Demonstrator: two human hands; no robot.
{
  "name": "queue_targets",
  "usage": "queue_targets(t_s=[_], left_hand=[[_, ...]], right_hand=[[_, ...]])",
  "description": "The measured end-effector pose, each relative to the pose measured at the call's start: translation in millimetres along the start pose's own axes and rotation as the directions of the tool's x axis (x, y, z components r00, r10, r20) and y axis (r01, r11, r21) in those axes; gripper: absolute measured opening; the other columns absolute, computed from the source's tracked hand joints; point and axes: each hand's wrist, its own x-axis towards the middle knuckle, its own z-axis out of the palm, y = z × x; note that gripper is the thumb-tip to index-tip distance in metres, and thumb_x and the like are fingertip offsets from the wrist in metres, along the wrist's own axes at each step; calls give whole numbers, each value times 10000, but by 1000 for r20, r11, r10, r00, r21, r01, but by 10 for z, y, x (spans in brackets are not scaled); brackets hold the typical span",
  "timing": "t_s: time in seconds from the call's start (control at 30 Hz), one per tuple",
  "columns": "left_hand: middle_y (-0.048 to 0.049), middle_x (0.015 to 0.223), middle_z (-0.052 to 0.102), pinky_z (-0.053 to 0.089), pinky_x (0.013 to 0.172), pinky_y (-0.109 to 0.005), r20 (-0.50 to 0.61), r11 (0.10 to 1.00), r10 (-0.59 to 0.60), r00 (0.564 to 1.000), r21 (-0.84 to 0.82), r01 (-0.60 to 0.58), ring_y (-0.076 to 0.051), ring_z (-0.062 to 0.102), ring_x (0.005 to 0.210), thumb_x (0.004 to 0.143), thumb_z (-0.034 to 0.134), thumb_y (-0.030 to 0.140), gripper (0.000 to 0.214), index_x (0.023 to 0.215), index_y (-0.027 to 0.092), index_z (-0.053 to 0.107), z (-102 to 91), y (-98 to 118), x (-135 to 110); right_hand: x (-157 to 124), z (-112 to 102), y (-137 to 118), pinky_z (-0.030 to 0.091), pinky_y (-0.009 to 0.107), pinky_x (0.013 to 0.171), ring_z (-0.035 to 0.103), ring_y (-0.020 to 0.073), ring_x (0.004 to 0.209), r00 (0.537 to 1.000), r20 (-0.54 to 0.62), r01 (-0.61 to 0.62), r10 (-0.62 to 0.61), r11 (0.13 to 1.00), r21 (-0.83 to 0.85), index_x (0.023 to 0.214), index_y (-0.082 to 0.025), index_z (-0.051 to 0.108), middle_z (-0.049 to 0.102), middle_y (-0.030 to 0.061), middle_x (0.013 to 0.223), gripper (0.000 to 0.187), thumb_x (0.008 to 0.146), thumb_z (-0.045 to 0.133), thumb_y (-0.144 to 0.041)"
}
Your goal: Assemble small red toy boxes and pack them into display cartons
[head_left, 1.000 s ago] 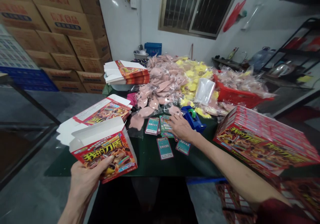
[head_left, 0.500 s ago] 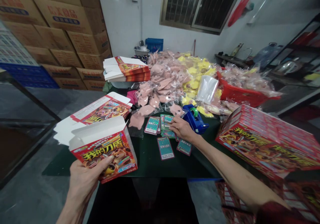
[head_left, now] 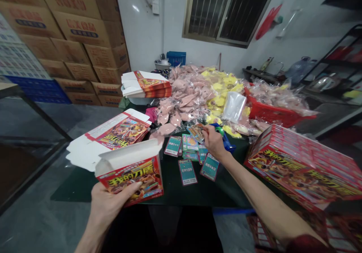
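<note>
**Left hand** (head_left: 109,207) — closed around underside of open-flap red printed carton (head_left: 131,177), held up at near-left edge of desk (head_left: 195,196).

**Right hand** (head_left: 215,141) — fingers pinched on printed card (head_left: 196,132), over far-mid desk.

**Nearby** — loose teal-faced cards (head_left: 187,172) on desk, just below right hand; blue tape dispenser (head_left: 229,146) just beyond it, partly hidden; flat carton blank (head_left: 113,134) left; stack of carton blanks (head_left: 147,85) far left; red boxes (head_left: 299,166) right; bagged pink items (head_left: 181,109) far; red basket (head_left: 271,111) far right.
</note>
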Motion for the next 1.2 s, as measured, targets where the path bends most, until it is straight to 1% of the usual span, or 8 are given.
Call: queue_targets(t_s=[0.17,0.33,0.6,0.67,0.73,0.87,1.0,1.2], left_hand=[[-67,678,737,597,569,-297,263,989,99,960,81,-124,-238,693,599,518,790,276,253,702,119,715,256,75,-85],[-54,746,740,580,608,-267,453,972,191,871,36,-232,-218,692,675,582,780,269,309,854,134,720,433,108,-148],[-47,759,734,564,595,-272,519,988,122,846,15,-153,-217,685,692,597,780,284,362,927,154,708,417,28,-205],[-50,776,737,567,606,-281,516,992,110,850,-7,-124,-224,687,711,603,778,293,375,944,156,704,400,7,-209],[-50,790,739,568,612,-284,523,994,101,846,-25,-104,-223,688,711,604,779,300,383,951,157,701,386,-2,-217],[-51,804,739,567,651,-289,544,992,117,831,-33,-118,-219,686,732,612,775,294,366,943,155,699,380,17,-236],[-48,801,732,558,640,-280,544,982,149,826,16,-187,-209,677,725,616,770,307,353,925,154,699,398,59,-241],[-38,773,713,533,619,-254,547,951,222,807,61,-303,-180,652,674,610,776,325,367,921,149,690,425,72,-241]], right_hand=[[234,-598,-345,452,245,524,546,123,540,940,-204,-203,272,931,304,971,-168,543,600,-5,678,152,881,480,-272],[191,-1107,-831,537,252,623,645,133,714,932,-47,-201,361,619,759,936,-225,570,661,0,815,150,803,637,-237],[114,-1314,-1360,567,249,579,647,143,754,935,58,-194,350,367,910,1097,-311,475,630,-4,923,425,761,658,-126],[100,-1286,-1408,561,239,568,641,137,748,935,5,-157,356,400,903,1123,-326,471,624,-8,926,480,752,642,-72],[59,-1222,-1418,555,237,595,632,131,750,943,-110,-92,313,563,822,1113,-299,515,618,0,936,482,736,633,-24],[-56,-1088,-1379,533,271,698,613,134,800,977,-212,124,-23,870,476,1115,-265,578,627,13,913,468,754,566,33],[-136,-1047,-1396,507,325,693,583,163,833,943,-188,311,-274,928,206,1205,-266,548,604,41,916,513,786,500,28],[-240,-953,-1497,485,327,684,561,182,860,943,-241,267,-229,954,139,1226,-219,524,565,78,930,504,784,502,22]])
